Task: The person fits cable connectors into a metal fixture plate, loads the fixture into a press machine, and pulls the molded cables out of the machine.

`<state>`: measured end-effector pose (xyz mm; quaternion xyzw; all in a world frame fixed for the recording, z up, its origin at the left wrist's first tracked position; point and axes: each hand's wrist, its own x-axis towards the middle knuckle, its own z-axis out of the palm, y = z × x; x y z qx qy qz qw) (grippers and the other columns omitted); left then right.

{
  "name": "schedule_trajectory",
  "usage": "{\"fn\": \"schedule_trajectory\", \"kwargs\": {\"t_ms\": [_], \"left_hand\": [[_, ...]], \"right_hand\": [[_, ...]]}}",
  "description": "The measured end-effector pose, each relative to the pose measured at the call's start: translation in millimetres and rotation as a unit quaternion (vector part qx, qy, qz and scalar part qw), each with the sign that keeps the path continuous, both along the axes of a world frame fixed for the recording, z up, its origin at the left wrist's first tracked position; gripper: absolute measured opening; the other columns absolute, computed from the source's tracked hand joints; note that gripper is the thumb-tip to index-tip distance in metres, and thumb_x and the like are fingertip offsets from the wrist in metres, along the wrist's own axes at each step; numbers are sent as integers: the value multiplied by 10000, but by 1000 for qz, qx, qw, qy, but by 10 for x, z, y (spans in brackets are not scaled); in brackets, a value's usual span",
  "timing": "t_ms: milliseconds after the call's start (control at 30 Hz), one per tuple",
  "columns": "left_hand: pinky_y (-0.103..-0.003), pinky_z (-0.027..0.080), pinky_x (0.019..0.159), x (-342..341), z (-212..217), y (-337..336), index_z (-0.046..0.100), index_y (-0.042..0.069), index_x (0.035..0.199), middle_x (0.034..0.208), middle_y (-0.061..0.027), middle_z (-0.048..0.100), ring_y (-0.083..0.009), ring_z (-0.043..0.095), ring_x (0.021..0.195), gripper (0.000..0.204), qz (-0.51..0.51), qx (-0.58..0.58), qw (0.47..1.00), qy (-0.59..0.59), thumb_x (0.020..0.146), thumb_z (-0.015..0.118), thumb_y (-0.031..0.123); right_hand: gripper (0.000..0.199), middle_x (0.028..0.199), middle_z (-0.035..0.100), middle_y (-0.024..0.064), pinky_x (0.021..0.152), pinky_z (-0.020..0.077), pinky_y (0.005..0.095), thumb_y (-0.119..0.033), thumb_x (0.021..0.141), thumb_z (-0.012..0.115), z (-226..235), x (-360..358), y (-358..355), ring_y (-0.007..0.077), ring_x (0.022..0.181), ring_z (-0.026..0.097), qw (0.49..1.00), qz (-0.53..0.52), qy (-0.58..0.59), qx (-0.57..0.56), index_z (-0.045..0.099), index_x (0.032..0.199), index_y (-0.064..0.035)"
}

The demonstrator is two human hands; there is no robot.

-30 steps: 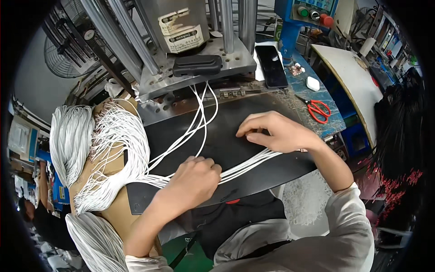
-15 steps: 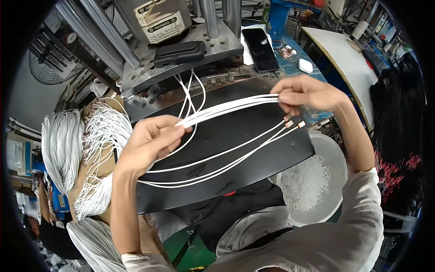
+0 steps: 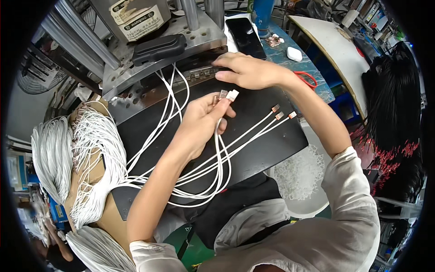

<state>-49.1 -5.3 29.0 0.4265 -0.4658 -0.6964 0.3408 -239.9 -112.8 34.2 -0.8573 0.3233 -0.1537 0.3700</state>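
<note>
My left hand (image 3: 206, 115) is closed round a few white cables (image 3: 220, 149), pinching them just below their small white and copper-coloured ends (image 3: 229, 95). The cables loop down over the black board (image 3: 253, 154). My right hand (image 3: 251, 72) is held over the back of the board, fingers stretched leftward with a gap to the thumb, nothing visible in it. Its fingertips are close to a row of small metal blocks (image 3: 202, 72) at the press's front edge. Three more cables lie on the board, their copper-coloured ends (image 3: 279, 116) pointing right.
A metal press plate (image 3: 199, 45) carries a black block (image 3: 159, 49); white cables run out beneath it. Cable bundles (image 3: 97, 145) lie on the left. Rightward are a phone (image 3: 246, 38), a white case (image 3: 294, 54), red handles (image 3: 307, 79) and a tub (image 3: 299, 206) of clear scraps.
The cables stretched between both hands now hang from my left hand, which has moved right and holds their ends. My right hand has let go and shifted left, toward the press.
</note>
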Motion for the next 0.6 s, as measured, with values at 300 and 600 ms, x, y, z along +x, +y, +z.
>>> {"fn": "schedule_trajectory", "kwargs": {"t_ms": [300, 600], "left_hand": [[-254, 532, 700, 296, -134, 115, 617, -16, 1119, 962, -76, 666, -119, 635, 771, 199, 50, 35, 995, 73, 975, 615, 121], [-232, 533, 719, 174, -146, 38, 672, -22, 1045, 934, -55, 690, -101, 641, 794, 175, 63, 25, 997, -22, 903, 701, 75]], "right_hand": [[386, 1073, 627, 182, 815, 485, 380, -292, 951, 602, -258, 292, 178, 328, 956, 609, 930, -134, 180, -291, 570, 1164, 28], [278, 856, 630, 24, 633, 461, 250, -271, 1018, 536, -130, 79, 371, 94, 746, 571, 936, -175, -147, 269, 613, 1066, -7]]}}
